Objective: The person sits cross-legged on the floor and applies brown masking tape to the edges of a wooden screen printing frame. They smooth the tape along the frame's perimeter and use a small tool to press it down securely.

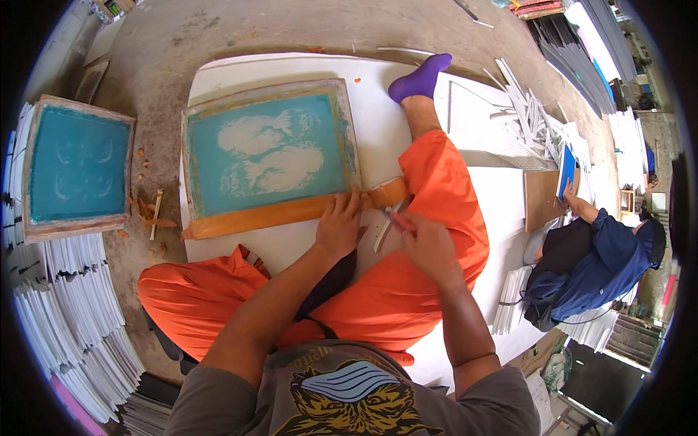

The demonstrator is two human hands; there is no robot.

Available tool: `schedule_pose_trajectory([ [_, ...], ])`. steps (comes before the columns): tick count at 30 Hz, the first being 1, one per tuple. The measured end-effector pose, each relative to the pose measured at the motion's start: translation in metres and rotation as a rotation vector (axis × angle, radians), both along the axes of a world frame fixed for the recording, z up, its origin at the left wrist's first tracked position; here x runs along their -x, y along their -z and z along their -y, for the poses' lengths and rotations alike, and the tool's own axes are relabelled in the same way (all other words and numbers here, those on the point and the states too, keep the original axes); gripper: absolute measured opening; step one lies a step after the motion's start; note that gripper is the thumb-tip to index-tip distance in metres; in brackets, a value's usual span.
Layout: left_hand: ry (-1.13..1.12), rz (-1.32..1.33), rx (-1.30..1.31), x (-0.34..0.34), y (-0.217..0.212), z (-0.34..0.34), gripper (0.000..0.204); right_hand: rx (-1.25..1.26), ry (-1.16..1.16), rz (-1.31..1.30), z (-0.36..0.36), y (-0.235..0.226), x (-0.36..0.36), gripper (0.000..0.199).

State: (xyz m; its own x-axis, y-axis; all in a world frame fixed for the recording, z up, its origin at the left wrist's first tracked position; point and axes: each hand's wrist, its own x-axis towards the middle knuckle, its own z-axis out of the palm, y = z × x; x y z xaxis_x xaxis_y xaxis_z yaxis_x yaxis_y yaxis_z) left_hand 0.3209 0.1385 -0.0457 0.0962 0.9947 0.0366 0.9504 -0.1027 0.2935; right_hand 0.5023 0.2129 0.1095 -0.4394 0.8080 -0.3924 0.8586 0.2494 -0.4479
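A screen-printing frame (270,149) with a teal mesh and two pale printed shapes lies on a white board in front of me. Brown tape (262,221) runs along its near edge. My left hand (340,224) rests on the tape at the frame's near right corner, fingers stretched out flat. Beside that corner, against my leg, is a roll of brown tape (390,192). My right hand (430,247) is closed around a red-handled cutter (400,221), its tip close to the tape by the roll; the blade is hard to make out.
A second teal screen frame (78,168) leans at the left above stacks of white sheets (83,291). Paper strips (529,120) lie in a heap at the far right. A co-worker (592,254) in dark blue sits at the right, one hand on a blue-edged board (567,171).
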Motion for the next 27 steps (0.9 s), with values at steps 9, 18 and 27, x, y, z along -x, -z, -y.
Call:
schedule_pose_trajectory([
  [9, 0.005, -0.008, -0.021, -0.001, -0.007, -0.002, 0.082, -0.289, 0.135, 0.053, -0.147, 0.097, 0.079, 0.025],
  [18, -0.026, 0.022, -0.073, -0.002, 0.000, -0.002, 0.089, -0.107, -0.356, 0.157, -0.126, 0.072, 0.066, 0.035],
  [27, 0.010, 0.032, -0.047, -0.002, -0.005, -0.002, 0.091, -0.052, -0.129, 0.011, -0.142, 0.058, 0.021, 0.037],
])
